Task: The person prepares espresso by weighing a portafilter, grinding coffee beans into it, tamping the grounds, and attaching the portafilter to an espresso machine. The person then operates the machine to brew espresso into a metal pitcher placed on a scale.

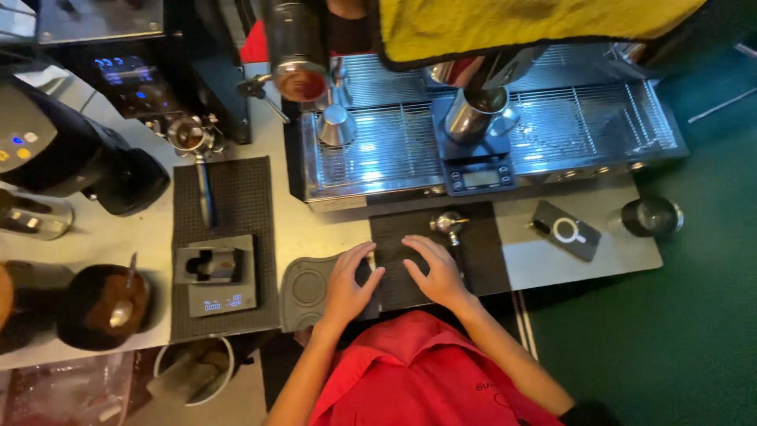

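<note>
While both hands rest flat on the dark mat, the espresso setup stands ready around them.

Biggest is the steel espresso machine (489, 130), a metal pitcher (471, 117) on its small scale (478, 175). Below it, on the pale surface (583, 268), lies the black tamping mat (473, 244) with a portafilter (449, 225) at its top edge. Left hand (347, 284) and right hand (435, 272) lie open, fingers spread, gripping nothing, close together. It looks like a pause between steps; reaching the portafilter would need only a short stretch forward with the right hand.
</note>
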